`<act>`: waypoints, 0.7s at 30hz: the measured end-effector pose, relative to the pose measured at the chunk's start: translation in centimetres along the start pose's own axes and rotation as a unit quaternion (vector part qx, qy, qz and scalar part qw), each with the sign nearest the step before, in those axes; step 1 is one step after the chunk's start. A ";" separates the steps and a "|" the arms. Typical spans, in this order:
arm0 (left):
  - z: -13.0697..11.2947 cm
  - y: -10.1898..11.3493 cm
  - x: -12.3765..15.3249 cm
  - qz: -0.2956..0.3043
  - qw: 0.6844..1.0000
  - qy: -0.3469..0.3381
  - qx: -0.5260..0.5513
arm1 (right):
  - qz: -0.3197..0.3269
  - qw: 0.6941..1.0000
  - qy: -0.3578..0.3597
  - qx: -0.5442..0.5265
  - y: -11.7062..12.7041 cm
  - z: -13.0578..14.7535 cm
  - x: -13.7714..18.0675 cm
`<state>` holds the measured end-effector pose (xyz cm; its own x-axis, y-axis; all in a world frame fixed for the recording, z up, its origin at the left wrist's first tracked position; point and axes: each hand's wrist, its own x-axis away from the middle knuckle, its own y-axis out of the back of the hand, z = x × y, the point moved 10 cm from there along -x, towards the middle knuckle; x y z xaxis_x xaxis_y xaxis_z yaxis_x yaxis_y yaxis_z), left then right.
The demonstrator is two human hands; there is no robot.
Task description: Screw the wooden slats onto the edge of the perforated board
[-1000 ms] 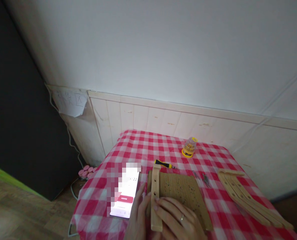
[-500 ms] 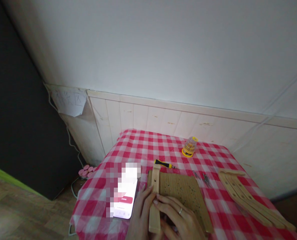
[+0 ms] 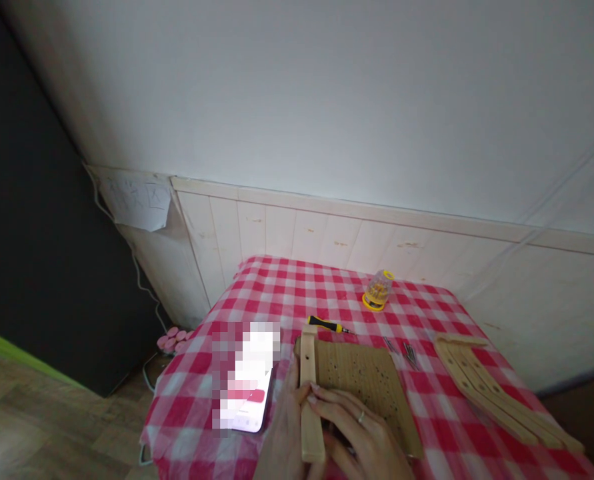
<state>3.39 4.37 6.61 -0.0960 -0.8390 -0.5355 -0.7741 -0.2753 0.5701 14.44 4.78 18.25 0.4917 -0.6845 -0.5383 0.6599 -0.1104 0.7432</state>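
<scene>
A pale wooden strip [image 3: 312, 433] with a raised block at its far end and a small dark hole lies lengthwise along the left edge of a brown wooden board [image 3: 361, 373] dotted with small holes. My left hand [image 3: 283, 427] is closed against the strip's left side. From the right, my right hand [image 3: 359, 427], with a ring on one finger, has its bent fingertips gripping the strip near its middle. Whether anything small sits under those fingertips is hidden. Just beyond the strip lies a black and yellow screwdriver [image 3: 327, 325].
A lit phone [image 3: 251, 407] lies left of my hands. Several screws [image 3: 410, 355] and curved wooden strips with holes [image 3: 487, 387] lie to the right. A clear bit case with yellow ends [image 3: 378, 291] stands farther back on the red checked tablecloth [image 3: 287, 287]. The wall [image 3: 321, 240] is behind.
My left fingers have drawn back from the strip's top to its left side. The strip's far end has tilted slightly left. My right hand keeps nearly the same place.
</scene>
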 end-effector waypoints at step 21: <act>-0.9 0.4 0.0 0.021 1.000 0.008 -0.012 | -0.020 0.983 0.072 0.166 0.3 1.6 0.8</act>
<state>3.68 3.86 7.42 -0.1180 -0.8576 -0.5005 -0.7548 -0.2501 0.6064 14.11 2.99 18.66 0.5593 -0.5688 -0.6030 0.4705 -0.3811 0.7959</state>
